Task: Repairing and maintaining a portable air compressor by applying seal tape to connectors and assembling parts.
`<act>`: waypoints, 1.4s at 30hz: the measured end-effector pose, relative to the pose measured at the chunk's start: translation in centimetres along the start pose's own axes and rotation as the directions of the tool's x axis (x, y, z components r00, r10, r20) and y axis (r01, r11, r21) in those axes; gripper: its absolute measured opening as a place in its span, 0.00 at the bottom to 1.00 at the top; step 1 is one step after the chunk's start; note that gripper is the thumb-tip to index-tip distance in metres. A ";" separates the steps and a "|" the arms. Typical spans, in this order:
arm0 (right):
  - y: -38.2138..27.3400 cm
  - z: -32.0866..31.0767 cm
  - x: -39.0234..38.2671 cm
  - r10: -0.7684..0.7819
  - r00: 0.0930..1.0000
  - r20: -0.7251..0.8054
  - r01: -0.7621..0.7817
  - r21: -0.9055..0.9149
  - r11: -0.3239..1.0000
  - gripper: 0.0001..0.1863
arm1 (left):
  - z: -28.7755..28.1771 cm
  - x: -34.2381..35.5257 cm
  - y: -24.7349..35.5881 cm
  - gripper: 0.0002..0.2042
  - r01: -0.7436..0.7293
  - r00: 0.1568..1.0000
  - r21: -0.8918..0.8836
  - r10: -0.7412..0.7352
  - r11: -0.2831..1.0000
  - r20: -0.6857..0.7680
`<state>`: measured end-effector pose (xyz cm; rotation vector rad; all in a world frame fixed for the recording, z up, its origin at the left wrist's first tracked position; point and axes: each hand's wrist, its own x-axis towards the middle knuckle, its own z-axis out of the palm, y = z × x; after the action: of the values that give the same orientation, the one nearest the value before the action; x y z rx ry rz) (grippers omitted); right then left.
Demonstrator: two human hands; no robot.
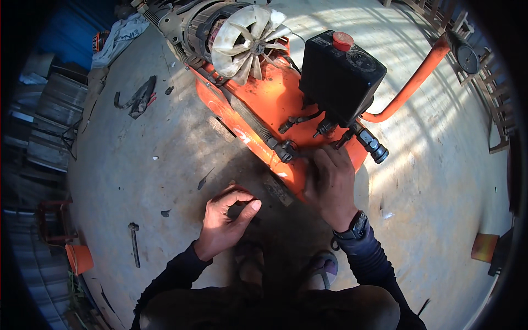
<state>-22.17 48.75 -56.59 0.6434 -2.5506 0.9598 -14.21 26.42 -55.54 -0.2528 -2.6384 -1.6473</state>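
An air compressor with an orange tank [269, 102] stands in front of me. A black pressure switch box [342, 77] with a red knob [342, 41] sits above the tank's near end. My right hand [331, 184] reaches to the fittings below that box, beside a black elbow fitting [286, 150] on a ribbed hose [250, 118]. Its fingertips are partly hidden there, so their grip does not show. To the right of them is a metal hose coupler [373, 146]. My left hand [224, 220] hovers left of the tank, thumb and forefinger pinched; anything between them is too small to make out.
The compressor's motor carries a white fan [247, 41]. An orange handle [412, 80] curves out right, near a round gauge [467, 59]. On the concrete floor lie a hammer-like tool [134, 245] and a dark bundle [140, 99]. An orange container [80, 258] stands at left.
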 end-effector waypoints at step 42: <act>-1.9 -1.0 -3.3 0.278 0.739 0.614 -0.630 0.776 -0.040 0.12 | 0.6 0.2 -0.3 0.06 0.153 0.988 -0.119 -0.155 0.981 -0.006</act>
<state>-18.27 49.11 -56.38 0.0332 -1.8810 3.1619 -14.44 26.88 -56.02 -0.0381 -2.6128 -1.8459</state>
